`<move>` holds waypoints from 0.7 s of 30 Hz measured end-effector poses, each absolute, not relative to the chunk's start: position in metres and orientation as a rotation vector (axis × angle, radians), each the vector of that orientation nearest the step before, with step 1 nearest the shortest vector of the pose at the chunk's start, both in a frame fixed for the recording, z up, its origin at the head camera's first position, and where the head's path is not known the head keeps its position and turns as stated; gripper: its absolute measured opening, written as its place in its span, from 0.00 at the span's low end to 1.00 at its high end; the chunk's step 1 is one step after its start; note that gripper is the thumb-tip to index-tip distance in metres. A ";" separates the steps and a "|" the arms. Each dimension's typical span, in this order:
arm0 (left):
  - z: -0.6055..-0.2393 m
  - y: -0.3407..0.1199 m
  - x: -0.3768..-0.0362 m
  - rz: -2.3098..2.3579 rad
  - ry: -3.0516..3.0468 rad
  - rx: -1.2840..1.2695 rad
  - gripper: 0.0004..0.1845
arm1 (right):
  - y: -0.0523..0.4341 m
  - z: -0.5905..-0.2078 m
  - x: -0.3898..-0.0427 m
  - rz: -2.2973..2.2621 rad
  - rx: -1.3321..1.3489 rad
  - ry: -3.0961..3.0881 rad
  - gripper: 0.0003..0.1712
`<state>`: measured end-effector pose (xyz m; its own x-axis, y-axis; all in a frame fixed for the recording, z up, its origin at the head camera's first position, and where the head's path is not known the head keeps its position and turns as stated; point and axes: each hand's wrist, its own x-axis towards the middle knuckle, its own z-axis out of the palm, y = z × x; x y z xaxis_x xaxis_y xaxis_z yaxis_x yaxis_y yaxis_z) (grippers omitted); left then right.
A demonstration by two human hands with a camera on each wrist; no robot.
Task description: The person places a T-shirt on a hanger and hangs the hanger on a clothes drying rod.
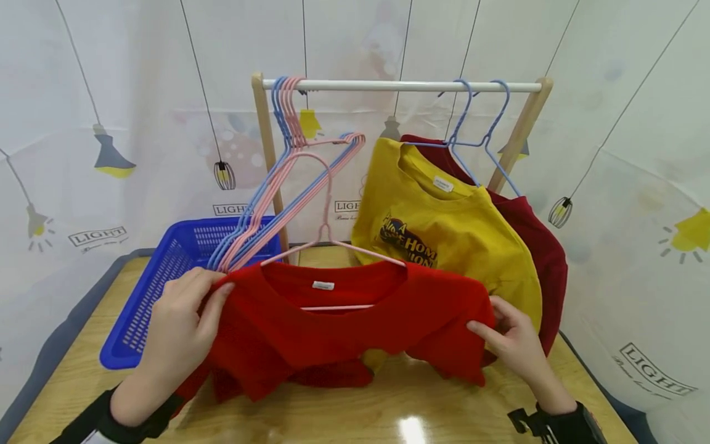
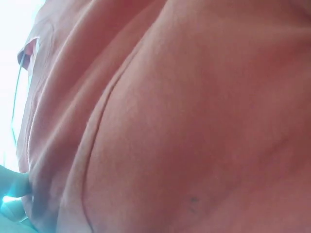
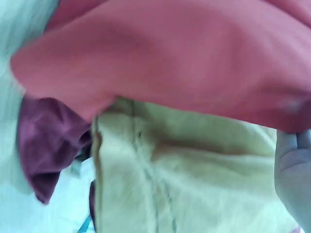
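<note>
A red T-shirt (image 1: 344, 333) hangs on a pink hanger (image 1: 326, 231) whose shoulders sit inside the neckline, with the hook standing up above the collar. My left hand (image 1: 180, 327) pinches the shirt's left shoulder between thumb and fingers. At the opposite shoulder, my right hand (image 1: 513, 339) pinches the sleeve end. The shirt is stretched between both hands above the wooden table. Red cloth fills most of the left wrist view. In the right wrist view, the red sleeve (image 3: 170, 63) lies across a yellow shirt (image 3: 209, 184), with my fingers at its edge.
Behind stands a rack with a white rail (image 1: 377, 86) and wooden posts. Several blue and pink hangers (image 1: 261, 203) hang at its left. A yellow T-shirt (image 1: 444, 216) and a dark red shirt (image 1: 546, 265) hang at its right. A blue basket (image 1: 133, 308) stands on the table (image 1: 444, 413).
</note>
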<state>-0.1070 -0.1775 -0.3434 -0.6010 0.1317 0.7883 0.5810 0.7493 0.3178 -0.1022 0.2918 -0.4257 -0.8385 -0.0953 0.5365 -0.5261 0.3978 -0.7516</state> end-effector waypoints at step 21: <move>-0.349 -0.170 -0.107 -0.732 -2.162 -0.705 0.11 | 0.301 -0.400 -0.082 1.094 0.594 -2.225 0.16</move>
<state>-0.1074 -0.1697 -0.3494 -0.5789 0.2524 0.7753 0.6714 0.6871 0.2777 -0.0823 0.3009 -0.3996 -0.7306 -0.1329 0.6697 -0.6114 0.5639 -0.5551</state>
